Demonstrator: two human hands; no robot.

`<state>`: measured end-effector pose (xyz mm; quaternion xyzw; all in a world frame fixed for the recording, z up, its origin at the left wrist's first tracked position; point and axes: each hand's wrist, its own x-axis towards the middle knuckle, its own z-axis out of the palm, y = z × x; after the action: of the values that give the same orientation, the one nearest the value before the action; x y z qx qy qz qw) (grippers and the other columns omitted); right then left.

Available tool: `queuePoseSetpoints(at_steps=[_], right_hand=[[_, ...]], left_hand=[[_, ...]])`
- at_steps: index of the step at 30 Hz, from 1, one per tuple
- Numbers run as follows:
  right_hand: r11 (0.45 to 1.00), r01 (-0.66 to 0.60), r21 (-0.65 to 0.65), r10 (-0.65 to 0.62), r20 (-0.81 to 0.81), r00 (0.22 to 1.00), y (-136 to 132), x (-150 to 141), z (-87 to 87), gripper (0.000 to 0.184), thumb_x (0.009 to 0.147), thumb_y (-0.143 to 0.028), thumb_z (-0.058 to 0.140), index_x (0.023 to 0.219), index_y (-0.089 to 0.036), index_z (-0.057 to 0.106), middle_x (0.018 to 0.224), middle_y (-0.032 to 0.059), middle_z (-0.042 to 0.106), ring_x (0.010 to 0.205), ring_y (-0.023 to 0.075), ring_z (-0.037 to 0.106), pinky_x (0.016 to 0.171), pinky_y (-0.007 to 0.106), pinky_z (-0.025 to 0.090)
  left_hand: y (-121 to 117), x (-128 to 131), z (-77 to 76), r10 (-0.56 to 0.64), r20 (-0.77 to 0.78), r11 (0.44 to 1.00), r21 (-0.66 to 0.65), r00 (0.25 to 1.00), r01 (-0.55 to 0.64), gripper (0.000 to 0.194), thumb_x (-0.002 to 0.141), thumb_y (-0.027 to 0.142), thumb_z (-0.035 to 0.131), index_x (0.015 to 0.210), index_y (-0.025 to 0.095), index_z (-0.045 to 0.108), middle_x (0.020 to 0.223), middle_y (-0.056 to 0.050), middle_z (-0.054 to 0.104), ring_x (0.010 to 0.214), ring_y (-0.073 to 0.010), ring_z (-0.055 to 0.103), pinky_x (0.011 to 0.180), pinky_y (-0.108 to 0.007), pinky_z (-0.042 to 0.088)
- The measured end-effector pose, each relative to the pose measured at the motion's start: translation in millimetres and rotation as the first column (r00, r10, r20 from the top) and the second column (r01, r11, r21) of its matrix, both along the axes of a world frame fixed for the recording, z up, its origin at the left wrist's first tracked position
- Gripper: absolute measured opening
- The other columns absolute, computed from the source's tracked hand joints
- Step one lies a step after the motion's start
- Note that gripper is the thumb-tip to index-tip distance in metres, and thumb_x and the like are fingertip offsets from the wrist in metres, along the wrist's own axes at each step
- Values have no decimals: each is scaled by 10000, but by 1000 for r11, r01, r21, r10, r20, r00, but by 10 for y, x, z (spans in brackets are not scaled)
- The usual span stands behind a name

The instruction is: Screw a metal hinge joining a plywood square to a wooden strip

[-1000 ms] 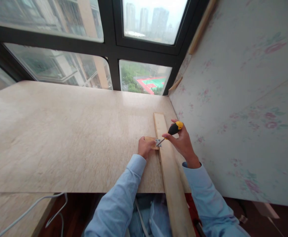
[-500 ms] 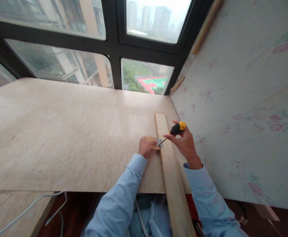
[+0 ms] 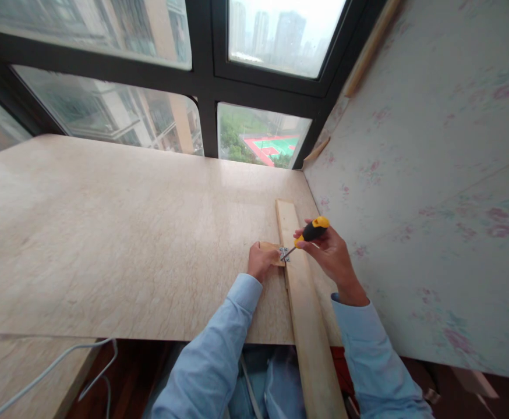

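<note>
My right hand (image 3: 331, 256) is closed around a black and yellow screwdriver (image 3: 314, 228), which leans with its shaft pointing down and left. Its tip meets a small metal hinge (image 3: 284, 254) that spans the joint between two wooden pieces. One is a long pale plank (image 3: 307, 308), lying on the sill and jutting over its front edge. The other is a small wooden block (image 3: 268, 247) against the plank's left side. My left hand (image 3: 261, 262) grips this block, thumb close to the hinge. The hinge's screws are too small to make out clearly.
A marble-patterned sill (image 3: 119, 233) stretches left beneath dark-framed windows (image 3: 206, 87). Floral wallpaper (image 3: 433, 203) covers the wall close on the right. A white cable (image 3: 53, 368) trails over a lower ledge (image 3: 14, 361) at bottom left.
The screwdriver has stayed at the hinge while my right hand's fingers shifted on its handle and the wrist moved slightly right. My left hand keeps its hold. The whole view has shifted a little.
</note>
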<state>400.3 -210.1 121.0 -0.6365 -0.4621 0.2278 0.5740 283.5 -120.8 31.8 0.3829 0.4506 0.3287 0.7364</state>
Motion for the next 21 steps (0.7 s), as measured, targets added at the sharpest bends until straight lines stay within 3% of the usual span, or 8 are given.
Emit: queuePoseSetpoints(at_steps=[2,4,6,9,11,14,17,21], right_hand=[[982,187,-10,-182,173,968,50,-11,-26,472,604,-471,838,919,-219,593,807,21,670,758,218,650,784,421,562],[957,291,11,-284,259,923,99,-30,-60,496,562,-483,855,880,-218,582,737,-5,623,691,195,612,746,396,556],[971,237,35,-239,191,952,123,-55,-89,546,633,-500,813,1037,-234,560,813,0,628,765,194,626,799,393,545],[996,29,84,-28,-18,999,91,-78,-93,622,749,-481,733,1262,-297,433,1106,44,637,1059,207,617,950,411,496],[994,-68,88,78,-113,990,39,-74,-69,633,770,-451,723,1300,-323,401,1252,60,602,1195,213,562,1023,432,452],[993,-111,42,116,-152,982,-22,-46,-33,585,784,-423,719,1286,-303,445,1232,71,635,1168,229,592,1029,463,451],[999,32,-22,-32,1,999,-6,-26,-39,563,710,-451,775,1186,-240,559,1021,69,701,951,249,670,910,467,526],[961,275,-16,-263,245,933,88,-44,-88,619,583,-499,839,1081,-204,620,856,39,671,800,236,648,816,439,548]], left_hand=[[-1,-3,1,1,-11,1000,-3,1000,-1,275,542,73,730,729,165,550,659,-10,646,632,-191,646,532,-258,499],[-4,-5,6,3,-21,1000,-5,1000,-3,284,539,78,739,727,168,546,662,-11,644,638,-192,647,532,-258,495],[-6,-7,13,1,-23,1000,-5,1000,-1,290,540,79,741,730,170,541,668,-12,643,635,-190,646,529,-256,493],[-8,-9,24,-3,-19,1000,-2,1000,3,296,542,71,735,737,169,535,675,-12,643,626,-183,642,522,-250,489],[-6,-9,29,-4,-22,1000,0,1000,4,299,543,60,729,744,166,534,677,-11,641,614,-176,635,512,-242,483],[-1,-6,30,0,-23,1000,-4,1000,0,298,550,44,718,748,161,529,669,-7,631,590,-159,619,499,-230,478],[-3,-4,35,10,-17,1000,-9,1000,-10,289,553,32,707,741,159,528,652,3,622,575,-150,607,498,-228,478],[-12,-13,58,10,-14,1000,-9,1000,-11,288,543,42,718,728,162,532,637,15,619,583,-156,616,501,-229,472]])
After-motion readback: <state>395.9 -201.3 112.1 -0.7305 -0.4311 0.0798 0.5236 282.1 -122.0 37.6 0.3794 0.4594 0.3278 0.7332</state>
